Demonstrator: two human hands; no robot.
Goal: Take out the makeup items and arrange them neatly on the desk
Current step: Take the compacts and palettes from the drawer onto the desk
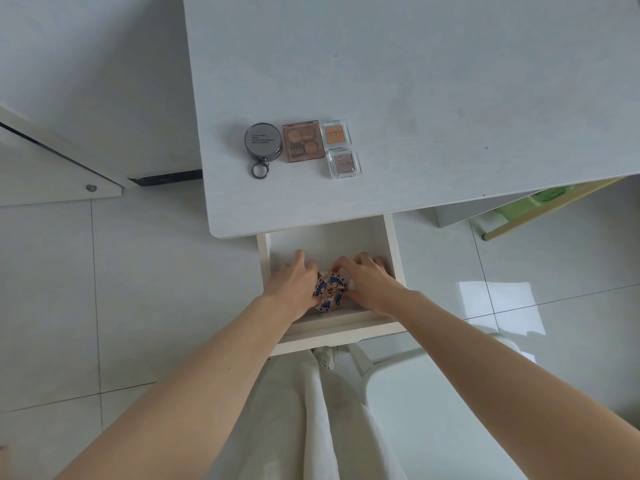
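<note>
White counter point(450, 98) has 4 makeup bits at 11 o'clock; in the drawer point(393, 251) at 6, left hand point(294, 285) & right hand point(370, 282), fingers curled, cup the patterned compact point(328, 292) w/ no firm grip yet, so lift it flat & slow.

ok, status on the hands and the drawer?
Left hand and right hand both in the open drawer, closing around the patterned round compact, not lifted. Four items already on the desk. Nothing in the way.

Both hands cover the edges of the patterned compact point(328, 292); drawer contents beneath stay hidden.
</note>
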